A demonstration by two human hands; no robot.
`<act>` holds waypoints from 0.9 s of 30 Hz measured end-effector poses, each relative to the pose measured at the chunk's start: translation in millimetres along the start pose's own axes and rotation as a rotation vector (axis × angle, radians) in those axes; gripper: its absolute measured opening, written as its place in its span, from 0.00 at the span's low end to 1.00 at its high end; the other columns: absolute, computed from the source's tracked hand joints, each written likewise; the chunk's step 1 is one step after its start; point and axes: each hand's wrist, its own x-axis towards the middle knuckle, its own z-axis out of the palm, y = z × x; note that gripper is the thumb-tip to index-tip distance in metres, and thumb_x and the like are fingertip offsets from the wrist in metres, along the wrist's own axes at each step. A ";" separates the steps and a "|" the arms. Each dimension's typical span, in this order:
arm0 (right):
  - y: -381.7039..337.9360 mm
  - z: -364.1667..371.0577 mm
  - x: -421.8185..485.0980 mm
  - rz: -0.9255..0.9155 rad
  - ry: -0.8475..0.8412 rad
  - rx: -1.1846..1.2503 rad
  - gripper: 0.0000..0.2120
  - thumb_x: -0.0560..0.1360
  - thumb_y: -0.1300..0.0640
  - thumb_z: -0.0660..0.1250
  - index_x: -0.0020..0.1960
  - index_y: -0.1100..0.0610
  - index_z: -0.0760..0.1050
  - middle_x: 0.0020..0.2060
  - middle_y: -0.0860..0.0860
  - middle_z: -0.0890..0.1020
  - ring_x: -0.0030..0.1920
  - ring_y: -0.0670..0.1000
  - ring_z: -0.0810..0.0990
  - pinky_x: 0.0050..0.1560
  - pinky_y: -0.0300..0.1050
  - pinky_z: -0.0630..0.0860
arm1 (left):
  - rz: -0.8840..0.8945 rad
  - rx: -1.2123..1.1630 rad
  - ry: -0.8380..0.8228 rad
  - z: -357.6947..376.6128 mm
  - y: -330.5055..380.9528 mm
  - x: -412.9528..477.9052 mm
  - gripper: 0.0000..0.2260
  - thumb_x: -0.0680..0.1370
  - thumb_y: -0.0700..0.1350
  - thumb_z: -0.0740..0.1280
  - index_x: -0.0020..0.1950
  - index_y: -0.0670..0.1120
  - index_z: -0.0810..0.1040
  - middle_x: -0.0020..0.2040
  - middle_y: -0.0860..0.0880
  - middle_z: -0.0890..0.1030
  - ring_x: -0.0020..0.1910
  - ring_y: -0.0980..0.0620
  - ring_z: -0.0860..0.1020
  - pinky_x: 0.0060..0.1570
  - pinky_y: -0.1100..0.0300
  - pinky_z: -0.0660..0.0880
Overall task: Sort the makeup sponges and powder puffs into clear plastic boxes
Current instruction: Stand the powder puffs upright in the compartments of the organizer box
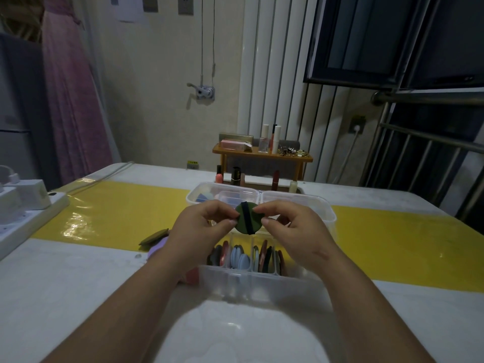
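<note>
A round green puff (a dark strap runs across its face) is pinched by its edges between both hands. The left hand has thumb and fingers curled onto its left rim, the right hand onto its right rim. It is held in the air above a clear divided box just below the hands, where blue, red and dark puffs are stood on edge. Behind the hands a second clear box is seen. Loose puffs are left beside the left wrist.
</note>
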 end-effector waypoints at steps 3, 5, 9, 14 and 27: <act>-0.2 -1.8 -0.1 -0.013 0.018 0.013 0.14 0.78 0.56 0.67 0.48 0.35 0.79 0.45 0.32 0.81 0.42 0.40 0.78 0.40 0.35 0.72 | 0.005 0.010 -0.026 0.3 0.5 -0.5 0.11 0.76 0.40 0.73 0.43 0.58 0.82 0.41 0.60 0.83 0.43 0.61 0.80 0.42 0.69 0.76; -1.2 -3.3 -0.1 -0.023 0.043 0.024 0.14 0.77 0.57 0.68 0.48 0.36 0.80 0.45 0.33 0.81 0.41 0.41 0.78 0.40 0.34 0.73 | 0.012 -0.003 -0.040 0.1 1.6 -1.8 0.11 0.75 0.41 0.73 0.45 0.59 0.83 0.41 0.59 0.83 0.42 0.63 0.79 0.41 0.72 0.74; -3.1 -7.8 0.5 -0.052 0.119 0.071 0.16 0.75 0.61 0.70 0.44 0.38 0.80 0.42 0.34 0.82 0.38 0.40 0.77 0.37 0.31 0.73 | 0.023 -0.026 -0.037 -0.7 4.5 -4.4 0.12 0.76 0.41 0.73 0.47 0.60 0.83 0.44 0.54 0.83 0.39 0.63 0.78 0.37 0.73 0.73; -2.3 -13.6 -0.3 -0.046 0.162 0.088 0.13 0.74 0.62 0.69 0.41 0.43 0.81 0.37 0.38 0.82 0.36 0.40 0.77 0.35 0.31 0.73 | -0.009 -0.006 -0.008 -1.6 3.8 -4.9 0.10 0.75 0.43 0.73 0.44 0.60 0.83 0.41 0.61 0.83 0.39 0.63 0.78 0.41 0.66 0.76; 4.1 -20.3 1.7 0.062 0.119 -0.029 0.08 0.65 0.54 0.62 0.32 0.56 0.78 0.32 0.51 0.79 0.34 0.50 0.77 0.36 0.52 0.76 | -0.035 0.027 -0.024 0.6 1.2 -3.3 0.12 0.75 0.41 0.74 0.39 0.58 0.81 0.36 0.61 0.82 0.37 0.63 0.79 0.37 0.72 0.73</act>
